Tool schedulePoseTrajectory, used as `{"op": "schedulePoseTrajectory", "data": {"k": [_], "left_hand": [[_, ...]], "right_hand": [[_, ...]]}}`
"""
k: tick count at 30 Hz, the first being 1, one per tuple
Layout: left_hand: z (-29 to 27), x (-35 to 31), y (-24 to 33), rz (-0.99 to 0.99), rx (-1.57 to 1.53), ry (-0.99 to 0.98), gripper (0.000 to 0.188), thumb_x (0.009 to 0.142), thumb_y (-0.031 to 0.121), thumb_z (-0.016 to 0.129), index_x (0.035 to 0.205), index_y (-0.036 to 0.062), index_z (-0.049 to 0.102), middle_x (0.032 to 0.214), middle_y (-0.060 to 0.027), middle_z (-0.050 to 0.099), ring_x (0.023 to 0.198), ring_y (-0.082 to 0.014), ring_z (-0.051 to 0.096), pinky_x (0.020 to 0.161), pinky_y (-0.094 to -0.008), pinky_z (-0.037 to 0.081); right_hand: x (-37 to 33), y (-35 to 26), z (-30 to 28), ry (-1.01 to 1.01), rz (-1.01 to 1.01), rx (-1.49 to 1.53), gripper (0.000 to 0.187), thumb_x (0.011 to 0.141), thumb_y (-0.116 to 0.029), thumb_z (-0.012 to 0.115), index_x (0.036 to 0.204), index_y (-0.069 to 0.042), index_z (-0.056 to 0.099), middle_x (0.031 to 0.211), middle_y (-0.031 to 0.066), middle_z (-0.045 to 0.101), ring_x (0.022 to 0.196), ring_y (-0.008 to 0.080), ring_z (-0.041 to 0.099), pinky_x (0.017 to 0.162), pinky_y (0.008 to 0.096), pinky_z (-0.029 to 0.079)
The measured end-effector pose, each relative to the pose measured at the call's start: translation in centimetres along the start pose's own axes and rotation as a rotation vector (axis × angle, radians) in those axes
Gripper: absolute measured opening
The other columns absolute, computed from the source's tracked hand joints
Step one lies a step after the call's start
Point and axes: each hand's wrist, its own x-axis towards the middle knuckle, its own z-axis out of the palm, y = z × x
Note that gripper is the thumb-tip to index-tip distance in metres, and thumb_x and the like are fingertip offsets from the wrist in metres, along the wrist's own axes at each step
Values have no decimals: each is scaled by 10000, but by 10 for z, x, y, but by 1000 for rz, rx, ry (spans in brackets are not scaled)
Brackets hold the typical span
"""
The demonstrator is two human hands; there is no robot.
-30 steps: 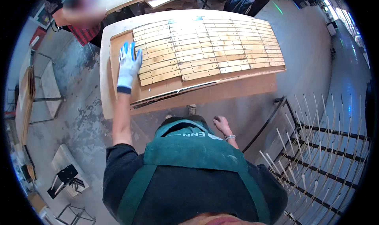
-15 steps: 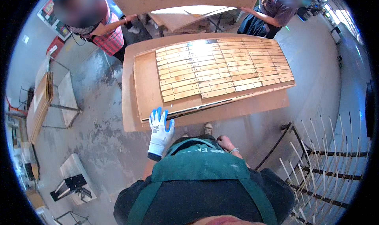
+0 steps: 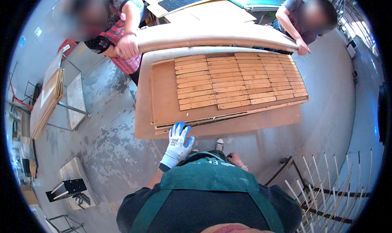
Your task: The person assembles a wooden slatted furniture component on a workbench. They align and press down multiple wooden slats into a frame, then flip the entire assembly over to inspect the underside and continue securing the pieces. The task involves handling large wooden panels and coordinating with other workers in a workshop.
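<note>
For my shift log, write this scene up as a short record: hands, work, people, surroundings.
Left hand: gloved, open, by the board's near edge; contact unclear
Right hand: bare, beside the apron; grip unclear
Slats: wooden, in five staggered columns
Board: brown, under the slats, bare at left
Panel: large, at the board's far side
Co-workers: one at left, one at right, hands on the panel
Rack: at right, thin upright rods

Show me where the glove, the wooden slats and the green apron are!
Glove (image 3: 176, 146): head view, on its back.
Wooden slats (image 3: 254, 81): head view, on a middle slat.
Green apron (image 3: 210, 177): head view, on its bib.
</note>
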Motion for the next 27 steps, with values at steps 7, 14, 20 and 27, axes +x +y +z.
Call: {"op": "schedulePoseTrajectory", "data": {"k": [7,14,20,27], "left_hand": [[-3,-12,-2,1,-22,6,526,928,334,647,1381,84,546,1497,-196,447,1394,-409,387,1178,-552,262],[6,-19,-6,2,-37,-59,474,938,309,647,1350,87,572,1482,-195,475,1390,-401,404,1174,-533,289],[11,-23,-9,-17,-35,-130,468,943,309,651,1348,86,577,1461,-191,499,1377,-396,422,1174,-517,298],[16,-27,-18,-44,-60,-179,467,943,341,634,1335,92,585,1436,-182,523,1343,-390,452,1155,-519,307]], "right_hand": [[0,-6,4,-6,83,23,360,834,-270,617,1048,-19,762,1049,233,729,999,393,700,921,442,535],[2,-9,5,29,50,16,359,826,-271,609,1034,-23,764,1029,225,734,988,396,702,920,446,541],[-3,-12,6,15,63,33,353,820,-280,624,1006,-17,769,1013,240,729,967,395,706,899,443,550],[-5,-18,7,44,136,57,354,822,-281,625,1003,-14,770,1037,244,727,996,396,696,920,442,537]]}}
